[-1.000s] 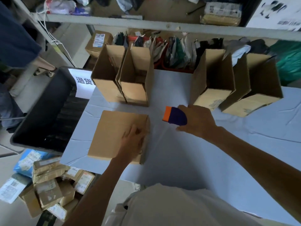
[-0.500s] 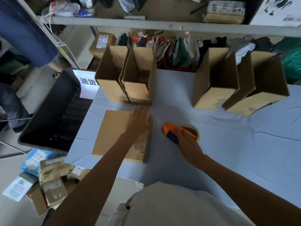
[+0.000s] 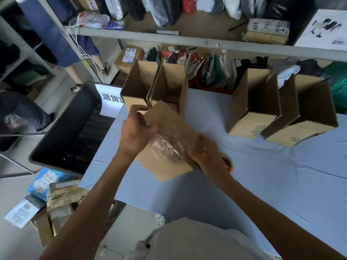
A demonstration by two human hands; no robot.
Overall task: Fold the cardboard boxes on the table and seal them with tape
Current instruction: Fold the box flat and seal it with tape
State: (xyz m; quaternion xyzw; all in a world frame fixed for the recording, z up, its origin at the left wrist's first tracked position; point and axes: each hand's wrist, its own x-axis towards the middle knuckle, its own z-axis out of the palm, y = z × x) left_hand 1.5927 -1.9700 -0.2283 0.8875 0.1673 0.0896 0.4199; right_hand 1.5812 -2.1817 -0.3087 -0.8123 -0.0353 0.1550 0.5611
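Cardboard box held by both hands, hiding tape dispenser beside it.

A large black plastic bin stands left of the worktop; a grey metal shelf behind carries bagged, probably clothing, parcels; taped packages litter the floor.

You can read "退货" on the white sign at the black bin's far end. Print on the box labels, the parcel label and the shelf carton is too blurred for you to read.
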